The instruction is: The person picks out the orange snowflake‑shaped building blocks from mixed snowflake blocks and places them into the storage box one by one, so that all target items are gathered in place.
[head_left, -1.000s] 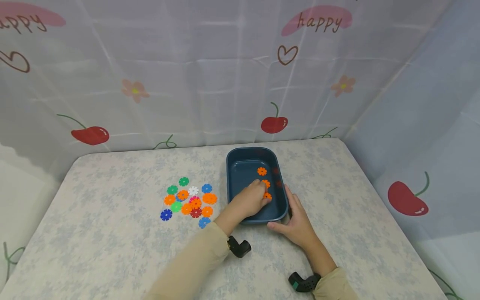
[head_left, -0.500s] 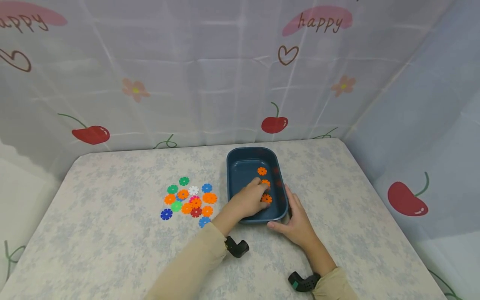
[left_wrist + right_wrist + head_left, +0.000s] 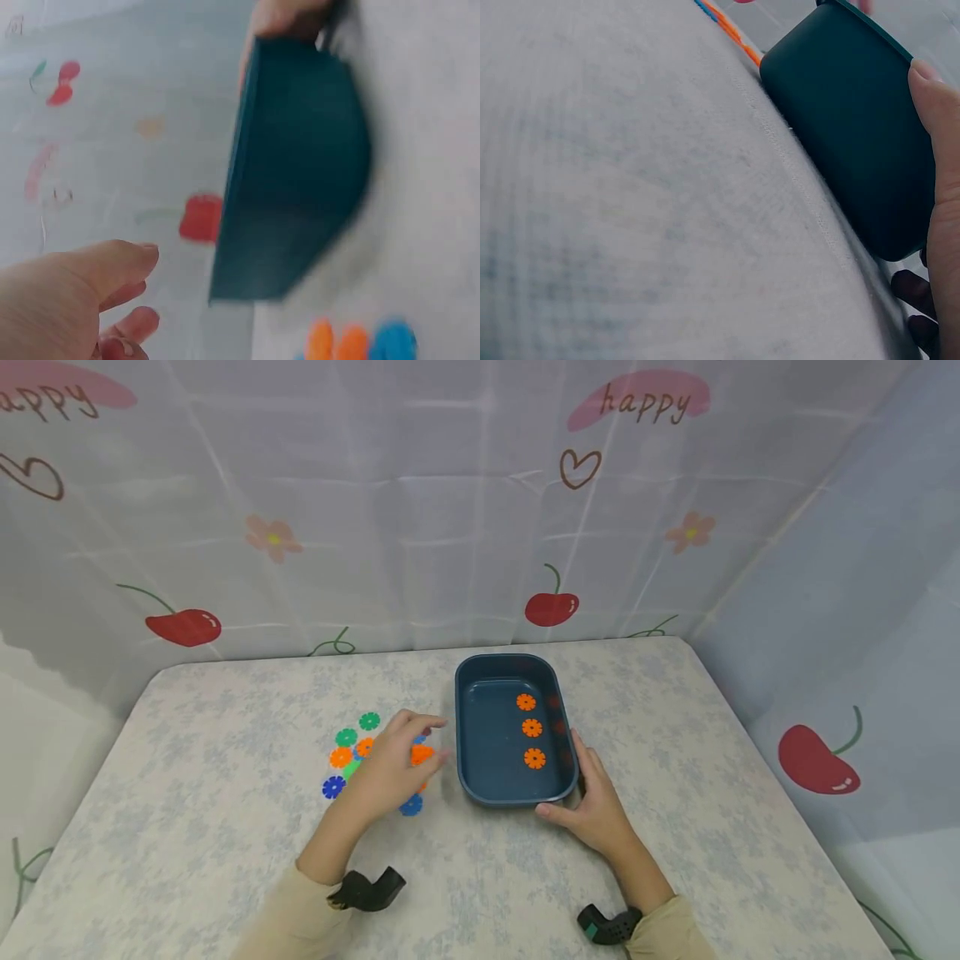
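Three orange notched plastic discs [image 3: 532, 727] lie in a row along the right side of a dark blue rectangular tray [image 3: 480, 785]. My left hand [image 3: 386, 772] hovers over a loose group of coloured discs [image 3: 333, 787] left of the tray and hides several of them. Its thumb and fingers are spread apart with nothing between them; the left wrist view shows the same hand [image 3: 97, 292] beside the tray [image 3: 292, 172]. My right hand [image 3: 596, 806] holds the tray's near right corner, thumb [image 3: 934, 94] on the rim and fingers along the outer side.
The discs on the table [image 3: 225, 793] are green, orange, blue and other colours, some overlapping. A printed curtain [image 3: 420, 527] hangs behind the table, and another stretch runs along the right side. A black device [image 3: 367, 891] is worn on each wrist.
My left hand has let go of an orange disc in the tray and moved left, out over the loose discs. The right hand stays at the tray's corner.
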### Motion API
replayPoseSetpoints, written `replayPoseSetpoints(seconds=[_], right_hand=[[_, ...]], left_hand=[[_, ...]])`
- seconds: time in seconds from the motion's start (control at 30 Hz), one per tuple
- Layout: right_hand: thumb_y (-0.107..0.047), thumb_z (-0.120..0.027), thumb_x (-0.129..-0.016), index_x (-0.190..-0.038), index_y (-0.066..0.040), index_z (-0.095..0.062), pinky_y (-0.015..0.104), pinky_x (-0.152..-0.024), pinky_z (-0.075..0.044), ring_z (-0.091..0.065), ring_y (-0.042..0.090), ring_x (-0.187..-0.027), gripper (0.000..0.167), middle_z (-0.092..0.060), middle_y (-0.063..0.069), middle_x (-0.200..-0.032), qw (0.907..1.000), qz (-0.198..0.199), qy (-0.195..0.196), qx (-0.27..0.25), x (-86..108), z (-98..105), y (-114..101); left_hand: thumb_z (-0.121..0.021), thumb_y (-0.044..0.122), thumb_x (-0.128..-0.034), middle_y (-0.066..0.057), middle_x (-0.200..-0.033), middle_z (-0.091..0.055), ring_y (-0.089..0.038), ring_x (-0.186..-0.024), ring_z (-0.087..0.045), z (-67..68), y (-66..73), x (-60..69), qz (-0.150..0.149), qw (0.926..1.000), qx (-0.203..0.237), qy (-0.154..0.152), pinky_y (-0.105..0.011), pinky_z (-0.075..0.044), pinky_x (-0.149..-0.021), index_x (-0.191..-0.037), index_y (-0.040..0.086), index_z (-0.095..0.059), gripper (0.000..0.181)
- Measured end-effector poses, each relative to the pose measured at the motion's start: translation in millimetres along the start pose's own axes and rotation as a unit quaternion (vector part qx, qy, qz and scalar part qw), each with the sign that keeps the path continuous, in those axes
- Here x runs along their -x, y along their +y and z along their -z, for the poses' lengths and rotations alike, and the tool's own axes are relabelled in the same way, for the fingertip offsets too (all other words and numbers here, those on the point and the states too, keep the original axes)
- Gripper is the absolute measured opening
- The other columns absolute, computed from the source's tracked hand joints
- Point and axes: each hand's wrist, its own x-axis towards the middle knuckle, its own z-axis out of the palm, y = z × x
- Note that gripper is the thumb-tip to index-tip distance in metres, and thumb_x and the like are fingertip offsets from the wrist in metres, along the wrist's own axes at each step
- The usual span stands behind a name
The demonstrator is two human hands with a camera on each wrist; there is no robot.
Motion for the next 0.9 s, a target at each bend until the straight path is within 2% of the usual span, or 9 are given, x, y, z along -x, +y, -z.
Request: replayPoseSetpoints(seconds=[0.1,0.23,0.37,0.47,0.6,0.7,0.77,0.9], right_hand=[[-0.029,-0.091,-0.069,-0.161,-0.017,-0.010,0.058,-0.108,-0.038,-0.044,0.025,-0.131,0.123,-0.042,0.009,-0.143,1.0000,0.001,0.000,-0.001,0.0,1.0,0.7],[-0.028,-0.091,-0.069,-0.161,-0.018,-0.010,0.057,-0.109,-0.038,-0.044,0.023,-0.132,0.123,-0.042,0.008,-0.144,1.0000,-0.001,-0.001,-0.001,0.1,1.9,1.1],[-0.023,-0.092,-0.067,-0.161,-0.022,-0.009,0.056,-0.108,-0.038,-0.044,0.022,-0.131,0.125,-0.042,0.009,-0.144,1.0000,-0.009,-0.001,-0.001,0.1,1.4,1.2],[-0.017,-0.091,-0.068,-0.161,-0.018,-0.008,0.057,-0.108,-0.037,-0.044,0.025,-0.130,0.124,-0.042,0.013,-0.143,0.9999,-0.014,-0.002,-0.002,0.2,1.1,-2.2],[-0.012,-0.088,-0.069,-0.160,-0.010,-0.011,0.059,-0.106,-0.038,-0.045,0.029,-0.129,0.120,-0.043,0.019,-0.141,0.9999,-0.011,-0.005,-0.005,1.7,6.1,-24.6],[-0.012,-0.088,-0.070,-0.160,-0.010,-0.012,0.058,-0.106,-0.038,-0.046,0.028,-0.127,0.118,-0.043,0.019,-0.139,0.9999,-0.010,-0.006,-0.009,3.1,9.9,-40.1],[-0.013,-0.088,-0.070,-0.160,-0.011,-0.012,0.058,-0.107,-0.038,-0.046,0.027,-0.128,0.118,-0.043,0.019,-0.139,0.9998,-0.012,-0.007,-0.012,3.4,9.9,-41.4],[-0.015,-0.088,-0.070,-0.159,-0.007,-0.013,0.044,-0.109,-0.040,-0.046,0.026,-0.128,0.117,-0.043,0.019,-0.140,0.9998,-0.012,-0.009,-0.009,3.5,9.1,-39.4]], left_hand=[[-0.066,0.026,-0.0952,-0.010,-0.125,-0.056,-0.028,-0.104,-0.057,13.6,-28.9,14.1,0.039,0.9989,-0.022,0.012,-0.038,-0.051,-0.079,-0.133,0.014,-0.057,0.041],[-0.069,0.019,-0.0926,-0.012,-0.119,-0.059,-0.029,-0.106,-0.057,21.1,-61.0,30.4,0.087,0.9950,-0.046,0.015,-0.044,-0.052,-0.087,-0.126,0.006,-0.059,0.038],[-0.071,0.019,-0.0908,-0.011,-0.112,-0.059,-0.027,-0.101,-0.056,19.4,-80.0,40.8,0.101,0.9931,-0.059,0.006,-0.043,-0.050,-0.086,-0.123,0.004,-0.061,0.037],[-0.072,0.023,-0.0907,-0.010,-0.110,-0.058,-0.025,-0.099,-0.055,14.4,-88.0,44.8,0.097,0.9930,-0.068,0.004,-0.042,-0.049,-0.085,-0.123,0.005,-0.062,0.038],[-0.074,0.024,-0.0896,-0.010,-0.111,-0.059,-0.024,-0.098,-0.055,7.6,-92.8,45.5,0.092,0.9924,-0.081,0.013,-0.043,-0.050,-0.087,-0.124,0.004,-0.062,0.042],[-0.074,0.024,-0.0891,-0.011,-0.112,-0.059,-0.025,-0.097,-0.056,5.5,-92.3,44.7,0.091,0.9920,-0.086,0.017,-0.044,-0.052,-0.087,-0.126,0.003,-0.061,0.044],[-0.074,0.025,-0.0894,-0.011,-0.114,-0.059,-0.024,-0.098,-0.057,5.4,-91.0,44.4,0.093,0.9918,-0.086,0.016,-0.044,-0.052,-0.087,-0.128,0.003,-0.060,0.046],[-0.074,0.024,-0.0895,-0.011,-0.111,-0.058,-0.024,-0.093,-0.056,5.5,-89.3,43.1,0.093,0.9915,-0.089,0.018,-0.040,-0.050,-0.082,-0.131,0.003,-0.059,0.049]])
